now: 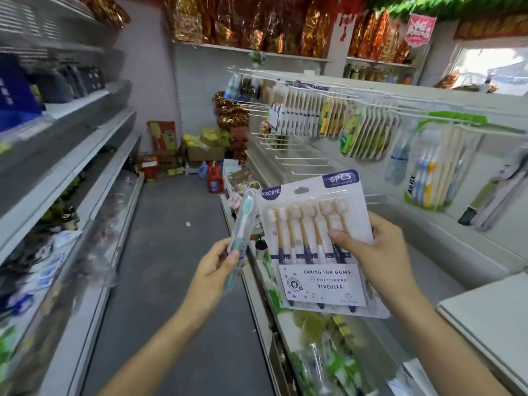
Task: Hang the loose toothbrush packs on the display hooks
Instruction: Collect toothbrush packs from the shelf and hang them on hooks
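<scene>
Right hand (pixel 377 252) pinches flat white six-brush blister card (pixel 317 244), thumb on front, hang hole up, likely ready for hooking. Left hand (pixel 213 270) pinches slim clear pack with teal toothbrush (pixel 241 224), held aside. Bare white wire hooks (pixel 300 160) just beyond card.

The 6-brush pack (pixel 317 244) is a white card under a clear, glossy plastic blister; its brushes have wood-coloured handles. The single toothbrush pack (pixel 241 224) is thin transparent plastic with a shine, and the brush inside is smooth teal plastic. The display hooks (pixel 303 158) look like white coated metal wire. The floor (pixel 171 252) is grey and matt.
</scene>
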